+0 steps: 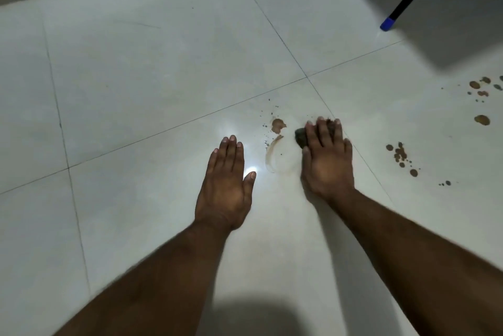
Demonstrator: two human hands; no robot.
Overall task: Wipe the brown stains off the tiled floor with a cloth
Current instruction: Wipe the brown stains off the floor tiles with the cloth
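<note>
I see my right hand (326, 161) pressing a small dark crumpled cloth (300, 137) flat onto the pale glossy tiled floor (136, 90), fingers straight and slightly spread over it. Just left of the cloth lie a brown blotch (278, 125) and a curved brown smear (272, 153). My left hand (226, 186) rests flat nearer left, fingers together. Further brown spots (400, 156) dot the right (some blurred).

Dim overall, glare spot on floor (251, 169), soft motion blur, shadowed bottom edge
</note>
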